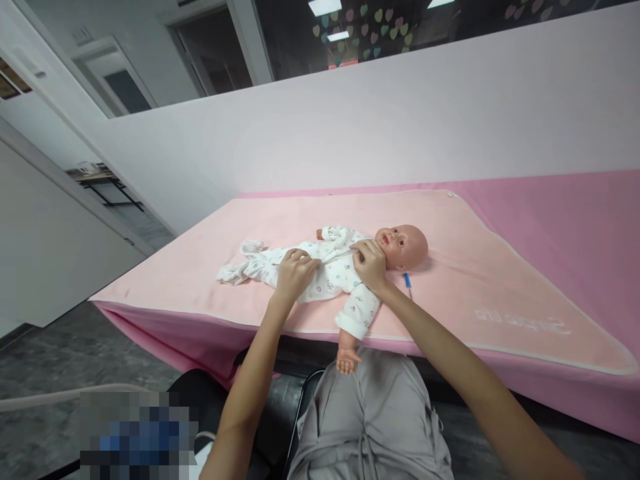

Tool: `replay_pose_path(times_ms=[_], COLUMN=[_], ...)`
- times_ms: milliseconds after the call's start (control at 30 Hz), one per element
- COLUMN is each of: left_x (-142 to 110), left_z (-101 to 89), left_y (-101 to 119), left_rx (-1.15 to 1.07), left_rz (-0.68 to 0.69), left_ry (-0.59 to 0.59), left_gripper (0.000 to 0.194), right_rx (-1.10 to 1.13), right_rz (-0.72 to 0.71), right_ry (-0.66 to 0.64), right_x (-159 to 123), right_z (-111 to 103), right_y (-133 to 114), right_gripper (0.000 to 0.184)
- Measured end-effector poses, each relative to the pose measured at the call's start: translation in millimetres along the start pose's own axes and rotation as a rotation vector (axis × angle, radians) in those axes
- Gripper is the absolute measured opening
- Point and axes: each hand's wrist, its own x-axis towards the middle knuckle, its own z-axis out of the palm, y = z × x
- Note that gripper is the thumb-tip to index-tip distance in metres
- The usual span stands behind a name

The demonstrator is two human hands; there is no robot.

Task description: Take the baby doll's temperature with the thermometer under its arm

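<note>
Plainly, sat with the trousers [370, 420] close against the pink cover [590, 393], right under the plastic hand [349, 360] of the doll [413, 248]. Saw in that overhanging arm a first likely trouble: risked catching it with a knee or a forearm, and so twisting the whole body askew. Had the doll on its back along the mat [450, 313], head to the right, feet to the left, near side close to the edge; with a hard pull toward the lap, could have dragged it partly off. Pinched the front of the suit [320, 288] in the bent fingers of the left hand [296, 272], around the belly, and gripped it again near the neck with the closed fingers of the right hand [369, 265]. Could not make out the fingertips' exact hold, with knuckles partly in the way. Had the fabric between the two in a fairly straight line; by tugging unevenly, might have skewed the front or strained a seam, and by loosening either pinch, might have lost the edge among the folds. With a careless turn of the right hand, could have nudged the nearby chin. Had a blue stick [407, 281] lying beside the head, apt to get swept aside by the right forearm. Farther back, faced the white wall [400, 133], too distant to bump.
</note>
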Motion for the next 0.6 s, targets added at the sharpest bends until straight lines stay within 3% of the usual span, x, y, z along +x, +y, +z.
replay_pose_path(times_ms=[233, 367, 600], left_x=[9, 11, -2], left_z=[0.1, 8.3, 19.2], left_y=[11, 25, 26], left_rx=[0.019, 0.061, 0.153], left_rz=[-0.042, -0.075, 0.016], left_ry=[-0.068, -0.080, 0.161], left_gripper=[0.018, 0.023, 0.027], right_rx=[-0.011, -0.014, -0.017], right_rz=[0.002, -0.003, 0.036], right_ry=[-0.017, -0.011, -0.050], right_x=[0, 0, 0], right_z=[-2, -1, -2], right_y=[-1, -1, -3], right_gripper=[0.026, 0.025, 0.026])
